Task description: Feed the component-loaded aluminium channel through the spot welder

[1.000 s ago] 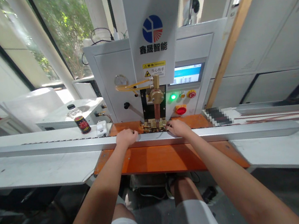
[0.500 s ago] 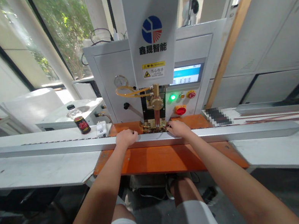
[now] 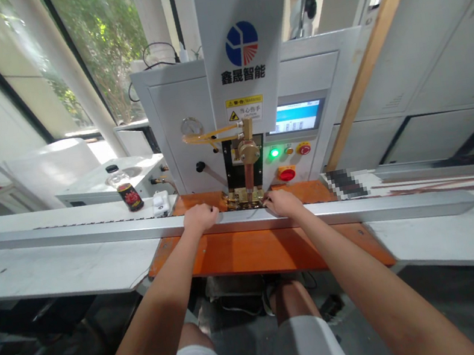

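A long silver metal bar (image 3: 339, 211) lies crosswise before me, over an orange plate (image 3: 250, 251). My left hand (image 3: 200, 217) is closed on the far side of the bar, left of the machine's brass and copper electrode (image 3: 250, 181). On the right of that electrode, my right hand (image 3: 282, 202) is closed too, its thumb and fingertips pinched near the brass fixture (image 3: 236, 199). The wrists lie over the bar. What the fingertips pinch is too small and hidden to make out. A thin row of dark teeth (image 3: 89, 224) runs along the bar's back edge.
The grey machine (image 3: 180, 99) stands upright behind the bar, with a lit screen (image 3: 297, 116), a green light (image 3: 274, 153) and a red rotary switch (image 3: 286, 174). A dark-labelled bottle (image 3: 130, 196) and a white object (image 3: 161, 204) stand left. Copper-coloured rods (image 3: 450, 187) lie right.
The brass head with its copper electrode has risen a little from the fixture. Both my hands and the bar have stayed in place.
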A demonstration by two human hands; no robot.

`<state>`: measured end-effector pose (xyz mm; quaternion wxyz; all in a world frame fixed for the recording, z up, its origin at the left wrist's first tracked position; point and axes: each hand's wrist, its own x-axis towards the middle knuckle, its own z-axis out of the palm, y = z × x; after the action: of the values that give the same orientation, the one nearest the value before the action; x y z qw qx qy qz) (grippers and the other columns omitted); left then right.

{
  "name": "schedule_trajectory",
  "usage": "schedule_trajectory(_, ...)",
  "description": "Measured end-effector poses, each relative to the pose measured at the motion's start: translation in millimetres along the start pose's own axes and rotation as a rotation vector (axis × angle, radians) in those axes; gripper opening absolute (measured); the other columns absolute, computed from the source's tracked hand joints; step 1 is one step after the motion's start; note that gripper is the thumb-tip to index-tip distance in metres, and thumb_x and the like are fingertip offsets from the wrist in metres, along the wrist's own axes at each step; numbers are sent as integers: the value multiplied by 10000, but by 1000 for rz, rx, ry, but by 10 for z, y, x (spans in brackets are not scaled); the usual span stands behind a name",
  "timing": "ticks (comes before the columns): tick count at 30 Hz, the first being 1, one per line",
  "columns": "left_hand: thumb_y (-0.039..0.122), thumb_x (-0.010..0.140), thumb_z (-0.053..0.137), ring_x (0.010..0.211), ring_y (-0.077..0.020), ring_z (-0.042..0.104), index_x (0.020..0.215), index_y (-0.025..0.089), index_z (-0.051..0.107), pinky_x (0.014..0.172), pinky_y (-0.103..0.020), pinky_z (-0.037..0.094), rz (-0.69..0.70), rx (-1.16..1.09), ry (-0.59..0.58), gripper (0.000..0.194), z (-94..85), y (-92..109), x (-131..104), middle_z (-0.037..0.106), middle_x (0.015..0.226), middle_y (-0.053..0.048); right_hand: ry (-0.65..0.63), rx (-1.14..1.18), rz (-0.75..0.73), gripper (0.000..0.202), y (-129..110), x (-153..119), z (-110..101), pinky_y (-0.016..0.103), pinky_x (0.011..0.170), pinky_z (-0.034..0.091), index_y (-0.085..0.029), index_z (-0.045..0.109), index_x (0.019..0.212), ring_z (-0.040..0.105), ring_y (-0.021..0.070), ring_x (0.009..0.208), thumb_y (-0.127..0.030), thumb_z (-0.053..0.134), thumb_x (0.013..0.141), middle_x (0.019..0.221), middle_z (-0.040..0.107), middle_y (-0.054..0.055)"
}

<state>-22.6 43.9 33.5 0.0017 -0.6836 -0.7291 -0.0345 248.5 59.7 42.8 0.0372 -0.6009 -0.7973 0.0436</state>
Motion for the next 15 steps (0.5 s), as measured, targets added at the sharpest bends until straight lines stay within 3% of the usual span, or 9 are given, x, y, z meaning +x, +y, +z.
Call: schedule_trajectory(15,502,904,273,1002,-301,654,1009,110,737,875,-351,476,1,-18,13,616,10,0,-8,710,1049,-185,4,-17,33,381,-45,-21,-33,317,835,453,-170,673,1139,651,267,1012,-319,395,926,1101,701,162)
